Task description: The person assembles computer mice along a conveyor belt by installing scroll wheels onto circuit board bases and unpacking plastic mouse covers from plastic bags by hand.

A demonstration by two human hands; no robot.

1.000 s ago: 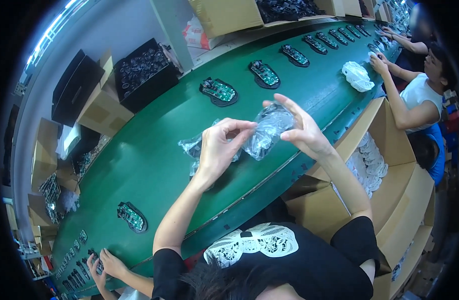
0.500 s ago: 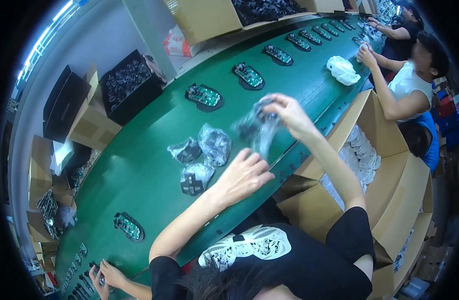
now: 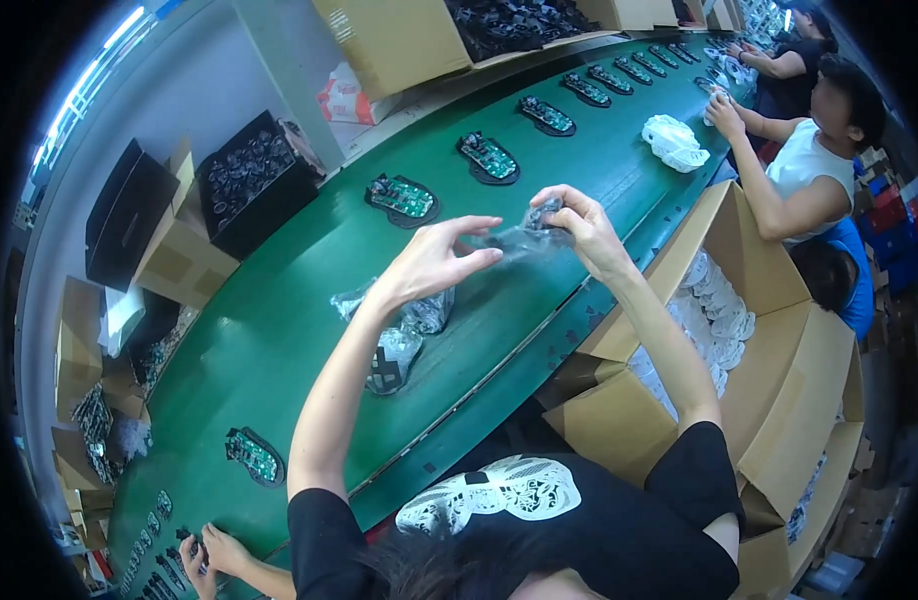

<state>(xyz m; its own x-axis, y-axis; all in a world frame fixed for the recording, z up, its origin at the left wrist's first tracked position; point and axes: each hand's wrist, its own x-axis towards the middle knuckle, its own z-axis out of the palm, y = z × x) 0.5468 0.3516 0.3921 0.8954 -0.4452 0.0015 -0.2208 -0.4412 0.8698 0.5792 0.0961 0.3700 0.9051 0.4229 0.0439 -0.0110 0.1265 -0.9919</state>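
Above the green belt, my right hand (image 3: 582, 232) pinches a clear plastic bag (image 3: 532, 240) with a small dark part bunched at its top. My left hand (image 3: 437, 262) faces it from the other side, thumb and fingers apart around the bag's loose end; whether they touch it I cannot tell. Beneath my left hand and forearm lie several more bagged parts, among them a bag with a black piece (image 3: 391, 365) and a crumpled bag (image 3: 434, 312), partly hidden by my arm.
Green circuit boards on black bases, such as this board (image 3: 404, 198), line the belt (image 3: 279, 340). A white bundle (image 3: 675, 143) lies farther along. An open carton (image 3: 769, 270) of white parts stands at my right. Co-workers sit at both ends; a black bin (image 3: 254, 180) stands left.
My left hand has risen up and leftward, its fingers spreading. The bag in my right hand now stretches sideways toward it instead of hanging down.
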